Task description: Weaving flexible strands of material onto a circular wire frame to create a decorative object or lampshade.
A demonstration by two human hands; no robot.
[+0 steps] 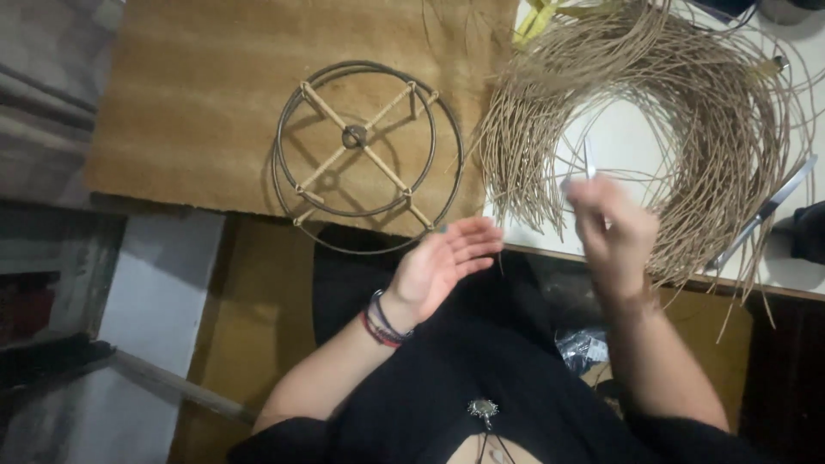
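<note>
A left hand (443, 262) lies palm up, fingers spread, holding nothing, just below a round wire frame (368, 155) on a brown mat (198, 103). The right hand (612, 232), blurred, pinches a thin reed strand (589, 159) over a coil of reeds (687, 129) on the white tabletop (623, 137).

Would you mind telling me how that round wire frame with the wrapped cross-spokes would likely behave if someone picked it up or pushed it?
The wire frame looks stiff: its thin metal rings hold a clean circle, braced by crossed spokes. It is probably light for its size, being mostly open space. Lying flat on the brown mat, it would likely drag rather than roll, though on edge it might roll.
</note>
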